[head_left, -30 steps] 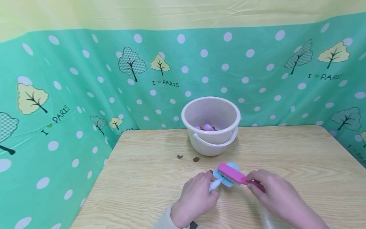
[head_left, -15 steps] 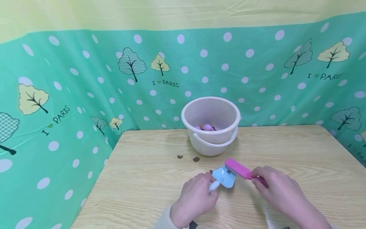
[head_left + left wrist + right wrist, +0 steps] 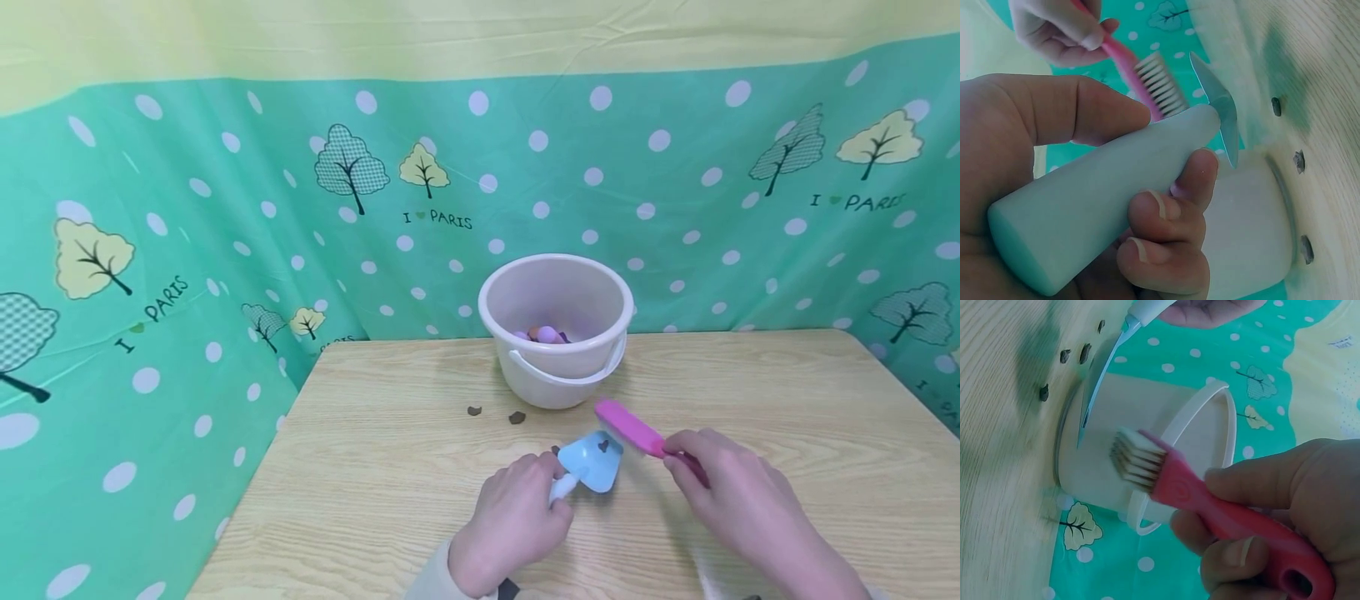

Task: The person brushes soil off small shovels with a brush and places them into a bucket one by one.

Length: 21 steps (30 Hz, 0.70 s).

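Note:
My left hand (image 3: 517, 512) grips the pale handle of a small light-blue shovel (image 3: 588, 463), its blade held just above the table. A dark crumb (image 3: 603, 446) lies on the blade. My right hand (image 3: 731, 492) holds a pink brush (image 3: 630, 427) by its handle, bristles turned toward the blade and a short gap from it. In the left wrist view, fingers wrap round the shovel's thick handle (image 3: 1104, 194). The right wrist view shows the brush's pale bristles (image 3: 1138, 460). Dark crumbs (image 3: 517, 417) lie on the table in front of the bucket.
Behind the hands stands a white bucket (image 3: 555, 367) with its handle hanging at the front; small purple and orange things (image 3: 547, 335) lie inside. A wood-grain table (image 3: 360, 467) lies beneath, and a green dotted curtain (image 3: 540, 183) closes off its back and sides.
The brush has moved off the shovel blade, away to the back right, with my right hand following. The crumb on the blade has come into view. My left hand stays nearly still.

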Each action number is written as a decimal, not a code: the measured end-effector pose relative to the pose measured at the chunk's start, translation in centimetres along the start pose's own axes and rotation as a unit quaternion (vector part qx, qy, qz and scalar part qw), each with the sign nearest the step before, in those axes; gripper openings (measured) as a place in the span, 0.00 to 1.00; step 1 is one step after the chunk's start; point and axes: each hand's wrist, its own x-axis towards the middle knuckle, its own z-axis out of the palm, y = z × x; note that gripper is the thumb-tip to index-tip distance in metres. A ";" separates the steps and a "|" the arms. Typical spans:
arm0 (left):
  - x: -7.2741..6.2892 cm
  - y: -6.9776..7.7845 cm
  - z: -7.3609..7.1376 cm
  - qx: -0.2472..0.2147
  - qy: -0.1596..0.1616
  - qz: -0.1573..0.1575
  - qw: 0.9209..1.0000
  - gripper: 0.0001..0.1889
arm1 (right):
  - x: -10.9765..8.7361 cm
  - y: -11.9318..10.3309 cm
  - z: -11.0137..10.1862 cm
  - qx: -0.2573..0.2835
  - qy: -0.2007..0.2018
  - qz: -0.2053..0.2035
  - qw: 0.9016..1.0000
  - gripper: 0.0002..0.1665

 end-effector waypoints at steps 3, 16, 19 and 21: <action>0.0 0.0 0.0 -0.001 0.003 0.000 1.000 0.12 | -0.1 -0.3 0.0 0.031 0.031 -0.037 0.998 0.13; 0.0 -0.1 -0.2 -0.020 0.013 -0.003 1.000 0.12 | -0.5 -1.6 0.5 0.116 -0.079 -0.020 0.990 0.11; 0.0 0.0 -0.4 -0.029 0.013 -0.007 0.999 0.14 | -0.4 -1.6 0.6 0.091 -0.098 -0.005 0.991 0.10; 0.0 0.0 -0.4 -0.027 0.012 -0.004 1.000 0.13 | -0.5 -1.7 0.6 0.074 -0.094 0.002 0.993 0.11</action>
